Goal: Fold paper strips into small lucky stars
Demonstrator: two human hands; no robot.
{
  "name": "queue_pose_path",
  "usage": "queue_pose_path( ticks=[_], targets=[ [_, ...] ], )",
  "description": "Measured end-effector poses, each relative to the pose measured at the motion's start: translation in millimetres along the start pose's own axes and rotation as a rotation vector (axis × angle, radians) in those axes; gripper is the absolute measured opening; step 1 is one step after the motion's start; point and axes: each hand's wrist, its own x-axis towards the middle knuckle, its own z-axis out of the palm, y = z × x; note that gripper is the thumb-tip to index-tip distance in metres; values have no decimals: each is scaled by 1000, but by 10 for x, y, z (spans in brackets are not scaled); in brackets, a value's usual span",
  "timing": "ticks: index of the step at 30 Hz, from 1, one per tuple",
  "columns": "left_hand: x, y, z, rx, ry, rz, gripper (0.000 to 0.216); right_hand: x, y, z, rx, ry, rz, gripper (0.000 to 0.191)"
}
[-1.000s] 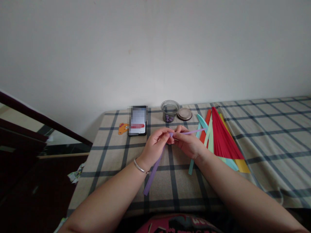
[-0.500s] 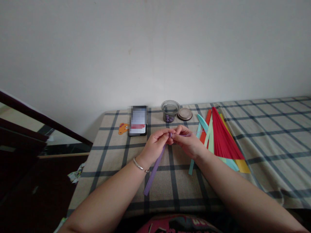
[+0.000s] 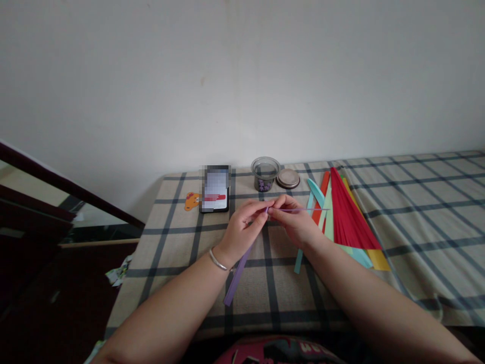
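My left hand [image 3: 246, 221] and my right hand [image 3: 290, 216] meet over the middle of the table, thumbs and fingertips pinched together. Between them is the folded end of a thin purple paper strip [image 3: 316, 209]; its loose length sticks out to the right, past my right hand. What the fold looks like is mostly hidden by my fingers. More purple paper strips [image 3: 238, 279] lie on the cloth below my left hand, partly under the wrist. Behind my hands stands a clear plastic cup [image 3: 265, 169] with several small purple pieces [image 3: 264, 185] at its bottom.
A round lid [image 3: 288, 178] lies beside the cup. Further left are a phone-like device [image 3: 215, 189] and an orange bear cutout [image 3: 192, 201]. Red paper strips [image 3: 350, 217] fan out at right over yellow, green, blue and orange ones. A checked cloth [image 3: 178, 253] covers the table, against a wall.
The thin purple strip now extends further out to the right of my right hand. My left hand has turned slightly, its fingers reaching over the fold. Things on the table stay put.
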Motion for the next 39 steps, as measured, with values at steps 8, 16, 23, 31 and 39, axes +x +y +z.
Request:
queue_pose_path(
  ticks=[8,16,23,31,39],
  targets=[
    [-20,-62,39,47,60,-39,23,10,21,-54,-172,10,-82,21],
    [8,-30,62,-124,104,-161,22,24,40,-71,-287,76,-95,20],
    [-1,-41,56,-85,87,-143,22,31,24,-67,-371,76,-107,20],
    [-11,-55,54,-59,87,-114,23,35,29,-58,-293,73,-44,23],
    [-9,-62,77,-201,123,-209,21,23,5,-23,-200,90,48,28]
  ],
)
